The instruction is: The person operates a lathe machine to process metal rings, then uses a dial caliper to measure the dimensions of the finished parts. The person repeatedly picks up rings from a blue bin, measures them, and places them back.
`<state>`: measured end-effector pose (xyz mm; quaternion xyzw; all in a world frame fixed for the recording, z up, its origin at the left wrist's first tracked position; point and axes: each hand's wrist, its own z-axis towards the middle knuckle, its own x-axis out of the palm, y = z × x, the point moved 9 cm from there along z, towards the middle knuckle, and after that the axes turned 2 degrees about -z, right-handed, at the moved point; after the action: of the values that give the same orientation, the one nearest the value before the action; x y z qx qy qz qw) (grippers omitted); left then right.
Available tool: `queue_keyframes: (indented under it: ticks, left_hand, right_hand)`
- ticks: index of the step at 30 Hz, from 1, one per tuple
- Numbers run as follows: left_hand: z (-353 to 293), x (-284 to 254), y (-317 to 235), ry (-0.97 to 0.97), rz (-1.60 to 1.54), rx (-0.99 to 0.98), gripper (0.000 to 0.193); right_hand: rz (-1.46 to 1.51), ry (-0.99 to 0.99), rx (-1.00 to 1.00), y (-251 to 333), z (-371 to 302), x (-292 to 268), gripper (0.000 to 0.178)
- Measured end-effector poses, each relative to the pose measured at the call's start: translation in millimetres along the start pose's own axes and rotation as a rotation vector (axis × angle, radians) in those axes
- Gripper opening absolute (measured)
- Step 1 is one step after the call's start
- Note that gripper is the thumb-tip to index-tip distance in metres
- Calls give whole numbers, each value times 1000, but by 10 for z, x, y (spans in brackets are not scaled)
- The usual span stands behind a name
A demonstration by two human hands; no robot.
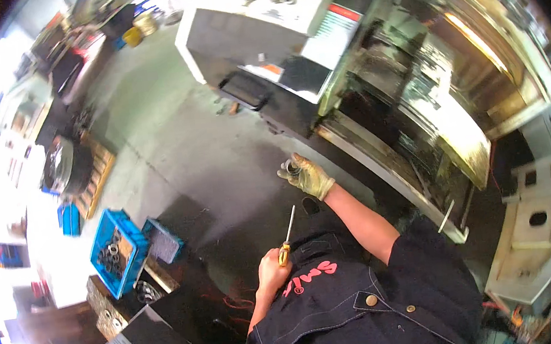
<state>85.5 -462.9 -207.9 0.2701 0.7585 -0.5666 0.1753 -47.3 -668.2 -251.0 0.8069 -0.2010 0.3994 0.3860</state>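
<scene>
My bare left hand [272, 272], low in the middle in front of my dark apron, is closed round the yellow handle of a screwdriver [285, 251]. Its thin metal shaft points up and away from me. Further forward and to the right, my right hand [312, 179] wears a pale, soiled work glove. Between its bent fingers sits a small metal ring [293, 167], partly covered by the glove. The two hands are apart, and the screwdriver tip does not touch the ring.
On the right stands a large machine with an open work chamber [409, 97] and a raised front sill [389, 163]. A control cabinet [241, 38] is ahead. At left, a blue crate [135, 228] holds several dark rings beside a smaller blue bin [174, 240]. A wooden pallet [98, 174] lies beyond.
</scene>
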Motion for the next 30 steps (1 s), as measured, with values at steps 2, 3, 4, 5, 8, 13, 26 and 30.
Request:
queue_keyframes:
  ticks: [2,3,4,5,8,13,26,30]
  left_hand:
    - [77,67,-106,32,12,90,18]
    - [142,105,-162,61,-2,122,18]
    - [193,119,-222,69,16,148,18]
    - [252,137,-290,75,33,173,17]
    - [423,256,-538,121,65,231,17]
    - [711,444,-933,174,129,320,16]
    - [1856,1076,-1958,188,288,222,23]
    - [2676,1158,-2723,150,450,170,35]
  right_hand:
    - [8,-102,-53,207,-232,-200,20]
    - [16,-88,-110,329,-312,-302,20]
    - [23,-68,-157,426,-400,-310,20]
    - [44,-37,-210,514,-506,-310,22]
    - [150,58,-235,708,-725,-274,24]
    - [45,-110,-472,1124,-957,-818,31]
    - [154,-293,-529,2869,-435,-2306,20]
    - [-159,-447,-668,3850,-247,-2223,33]
